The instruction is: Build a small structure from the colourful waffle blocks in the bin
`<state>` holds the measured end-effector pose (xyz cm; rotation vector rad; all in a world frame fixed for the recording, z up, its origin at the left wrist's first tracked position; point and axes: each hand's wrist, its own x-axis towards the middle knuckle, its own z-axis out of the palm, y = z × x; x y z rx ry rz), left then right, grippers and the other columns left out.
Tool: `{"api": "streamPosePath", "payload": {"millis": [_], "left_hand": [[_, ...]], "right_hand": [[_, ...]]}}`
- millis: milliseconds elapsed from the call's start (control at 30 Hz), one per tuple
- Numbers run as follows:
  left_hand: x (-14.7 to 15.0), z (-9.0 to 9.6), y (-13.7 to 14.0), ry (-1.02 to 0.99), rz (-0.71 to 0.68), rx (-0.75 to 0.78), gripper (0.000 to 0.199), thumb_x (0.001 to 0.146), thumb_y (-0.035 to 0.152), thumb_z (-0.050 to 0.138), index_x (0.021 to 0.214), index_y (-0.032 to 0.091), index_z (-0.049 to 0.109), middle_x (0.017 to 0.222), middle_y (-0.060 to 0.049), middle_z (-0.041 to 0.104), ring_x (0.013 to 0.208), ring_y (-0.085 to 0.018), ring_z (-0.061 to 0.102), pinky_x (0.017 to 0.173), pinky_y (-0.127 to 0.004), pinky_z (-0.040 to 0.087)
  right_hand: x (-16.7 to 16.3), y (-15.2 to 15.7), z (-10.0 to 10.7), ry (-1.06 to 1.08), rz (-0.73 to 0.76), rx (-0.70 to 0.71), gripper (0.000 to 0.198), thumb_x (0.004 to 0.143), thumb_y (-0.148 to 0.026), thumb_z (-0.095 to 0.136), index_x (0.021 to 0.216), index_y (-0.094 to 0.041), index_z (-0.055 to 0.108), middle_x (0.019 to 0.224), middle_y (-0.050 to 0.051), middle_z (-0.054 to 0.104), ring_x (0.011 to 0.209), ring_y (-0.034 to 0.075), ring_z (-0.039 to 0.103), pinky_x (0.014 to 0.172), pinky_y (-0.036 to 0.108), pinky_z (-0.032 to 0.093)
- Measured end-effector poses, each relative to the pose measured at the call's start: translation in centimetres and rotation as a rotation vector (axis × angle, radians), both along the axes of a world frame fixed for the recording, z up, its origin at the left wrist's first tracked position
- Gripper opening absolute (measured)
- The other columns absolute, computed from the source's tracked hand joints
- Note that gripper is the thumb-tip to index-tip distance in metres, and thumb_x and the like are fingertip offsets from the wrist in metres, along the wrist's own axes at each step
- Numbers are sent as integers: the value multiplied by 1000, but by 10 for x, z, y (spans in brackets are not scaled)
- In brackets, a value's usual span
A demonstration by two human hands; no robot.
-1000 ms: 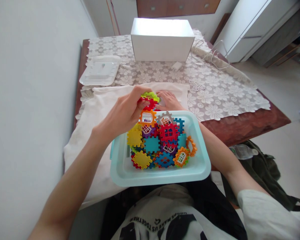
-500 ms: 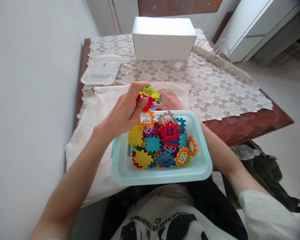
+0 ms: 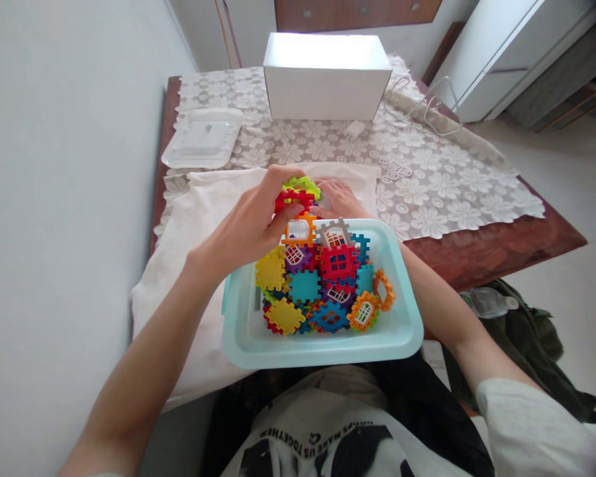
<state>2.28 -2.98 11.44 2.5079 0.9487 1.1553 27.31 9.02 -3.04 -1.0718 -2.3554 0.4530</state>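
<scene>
**Between two hands, a small cluster of toy tiles**

Between the left hand (image 3: pixel 251 225) and the right hand (image 3: pixel 338 199) sits a joined cluster of plastic tiles: a red tile (image 3: pixel 292 199) under the left thumb, with a lime-green tile (image 3: pixel 302 185) just above it. The left fingers are curled and pinch this cluster; their tips are hidden behind the pieces. Most of the right hand lies behind the cluster and the heap, so whether it grips or merely rests there cannot be told.

Just below the left thumb, an orange window tile (image 3: pixel 299 230) tops a heap of coloured tiles (image 3: pixel 322 281) filling the pale blue tub (image 3: pixel 243 331), whose near rim meets the person's lap. Beneath the tub spreads a white cloth (image 3: pixel 198 205). Beyond the hands stand a white box (image 3: pixel 325 79) and, further left, a clear lid (image 3: pixel 201 138).
</scene>
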Motion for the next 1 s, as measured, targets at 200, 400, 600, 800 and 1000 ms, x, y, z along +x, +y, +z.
{"api": "streamPosePath", "payload": {"millis": [200, 400, 600, 800, 1000], "left_hand": [[1, 0, 2, -33, -10, 40, 34, 107, 17, 58, 140, 27, 56, 112, -5, 73, 91, -18, 74, 79, -32, 62], [1, 0, 1, -65, -13, 46, 31, 109, 22, 56, 139, 30, 56, 116, -6, 75, 98, -19, 76, 84, -36, 64], [1, -3, 1, -108, -2, 65, 28, 110, 29, 59, 138, 31, 57, 116, -5, 75, 98, -20, 76, 85, -38, 65], [-1, -6, 2, -111, 38, 29, 29, 112, 40, 57, 141, 32, 56, 119, -6, 73, 102, -22, 76, 88, -41, 65], [-2, -6, 2, -103, 33, 17, 31, 113, 44, 55, 142, 33, 56, 114, -6, 73, 99, -22, 75, 85, -41, 65]], "right_hand": [[0, 0, 1, -12, 1, -3, 42, 100, -46, 76, 133, -22, 65, 159, 12, 59, 152, 33, 51, 133, 54, 34], [1, 0, 3, -33, 4, 6, 37, 98, -45, 75, 126, -22, 67, 158, 12, 61, 151, 34, 51, 129, 57, 38], [1, 1, -1, -22, -11, 27, 38, 99, -46, 76, 127, -22, 67, 158, 13, 60, 150, 34, 52, 129, 56, 38], [2, 0, 0, -25, 2, 29, 39, 99, -44, 76, 130, -23, 67, 158, 12, 60, 151, 33, 51, 130, 55, 37], [1, 0, -1, -21, -3, 26, 38, 99, -44, 78, 127, -21, 67, 157, 14, 61, 151, 35, 52, 130, 56, 38]]}}
